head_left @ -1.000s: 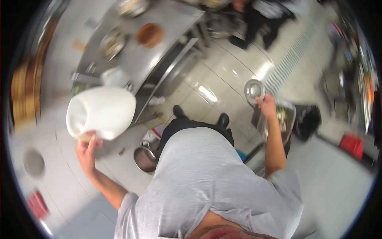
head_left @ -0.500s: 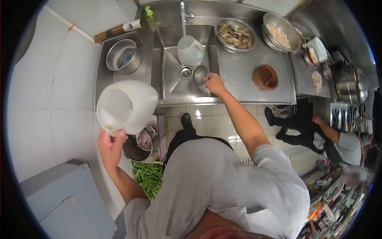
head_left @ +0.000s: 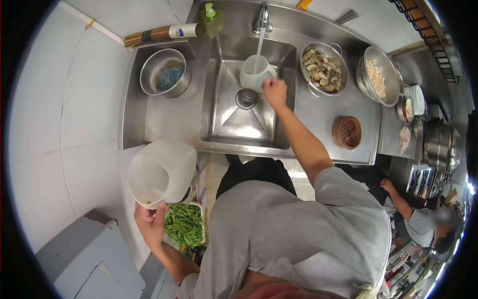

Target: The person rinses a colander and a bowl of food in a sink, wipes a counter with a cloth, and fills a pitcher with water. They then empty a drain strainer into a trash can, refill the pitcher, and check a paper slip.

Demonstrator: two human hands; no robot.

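Bright, fisheye-warped, dark-edged view

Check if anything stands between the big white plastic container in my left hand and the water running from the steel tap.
Yes: the steel sink's front rim lies between them, and a smaller translucent plastic jug, at your right hand, takes the stream.

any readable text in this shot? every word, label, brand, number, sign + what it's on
None legible.
Wrap on the bamboo bundle: dark marks, too small and blurred to read.
Soap bottle: no readable lettering.
White container and sink jug: no lettering seen on the visible sides.
Clutter at lower right: too small and blurred to tell.
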